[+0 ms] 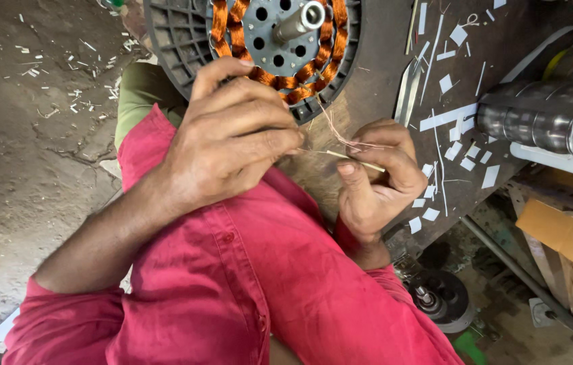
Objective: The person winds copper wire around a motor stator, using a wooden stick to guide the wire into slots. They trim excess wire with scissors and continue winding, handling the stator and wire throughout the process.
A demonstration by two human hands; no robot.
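1. A round motor stator with orange copper wire coils around a grey perforated metal hub (280, 47) is seen lying at the near edge of the dark, worn wooden table (381, 61), with a steel shaft (298, 21) standing up from its middle.
2. The left hand (232, 145) is laid over the lower rim of the stator, its fingers (253, 111) curled down and closed; what exactly is pinched beneath them is hidden by the hand itself.
3. The right hand (374, 179) is held just beside the left, below the stator, with its fingers (395, 159) closed around a thin, pale, stick-like sleeve (354, 161) that runs between the two hands.
4. Fine pinkish copper wire strands (337, 132) are seen leading from the coils down to the right hand, where they appear to be looped over the fingers, though this is too fine to be told for certain.
5. White paper strips and offcuts (452, 116) are scattered over the table to the right of the hands.
6. A shiny cylindrical metal housing (543, 118) is seen lying on its side at the right edge of the table.
7. The forearms are covered by red shirt sleeves (246, 284).
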